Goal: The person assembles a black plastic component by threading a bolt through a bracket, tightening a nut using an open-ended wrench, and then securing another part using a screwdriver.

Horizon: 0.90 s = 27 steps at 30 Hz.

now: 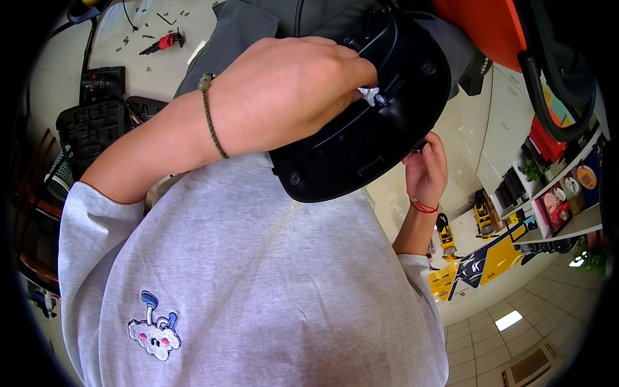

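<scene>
A black curved plastic shell (pixel 345 158), with round screw bosses on its face, is tilted in front of my chest. My left hand (pixel 293 90) reaches across the shell from the left, its fingertips closed in a pinch on a small whitish piece (pixel 369 95) beside a raised ridge. The fingers cover much of that piece, so I cannot tell its kind. At the shell's lower right edge, my right hand (pixel 428 169) has its fingers curled against the rim. Part of its grip is hidden behind the shell.
Loose screws and hex keys in a red holder (pixel 169 41) lie on the pale table (pixel 193 16) at upper left. An open black case (pixel 90 129) is beyond my left forearm. A large orange piece (pixel 483 29) is at upper right; yellow tools (pixel 445 238) stand at right.
</scene>
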Available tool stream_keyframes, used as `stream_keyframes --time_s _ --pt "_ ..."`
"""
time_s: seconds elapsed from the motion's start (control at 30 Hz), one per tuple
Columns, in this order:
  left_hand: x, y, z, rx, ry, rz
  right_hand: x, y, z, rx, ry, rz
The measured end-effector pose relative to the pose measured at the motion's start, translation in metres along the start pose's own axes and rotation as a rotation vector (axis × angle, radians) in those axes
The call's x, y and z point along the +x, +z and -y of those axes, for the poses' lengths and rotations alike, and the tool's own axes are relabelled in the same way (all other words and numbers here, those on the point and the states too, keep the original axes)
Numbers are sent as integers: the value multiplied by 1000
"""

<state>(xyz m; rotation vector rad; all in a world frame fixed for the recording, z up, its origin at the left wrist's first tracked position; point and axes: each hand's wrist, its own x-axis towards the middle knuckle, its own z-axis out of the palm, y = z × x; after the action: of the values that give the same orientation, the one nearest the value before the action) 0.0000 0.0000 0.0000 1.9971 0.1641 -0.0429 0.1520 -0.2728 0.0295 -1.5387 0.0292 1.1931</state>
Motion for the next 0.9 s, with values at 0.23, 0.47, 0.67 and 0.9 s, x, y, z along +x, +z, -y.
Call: stream_keyframes --time_s 0.23,0.47,0.67,0.9 --pt "-7 5 -7 -203 -173 -34 5 9 -8 18 1 -28" --pt "-12 27 -20 -320 -232 -198 5 11 -10 24 -14 -54" --pt "-14 28 -27 -485 -336 -203 5 12 -11 23 -14 -44" --pt "-14 39 -34 -641 -370 -235 7 16 -15 93 -20 -46"
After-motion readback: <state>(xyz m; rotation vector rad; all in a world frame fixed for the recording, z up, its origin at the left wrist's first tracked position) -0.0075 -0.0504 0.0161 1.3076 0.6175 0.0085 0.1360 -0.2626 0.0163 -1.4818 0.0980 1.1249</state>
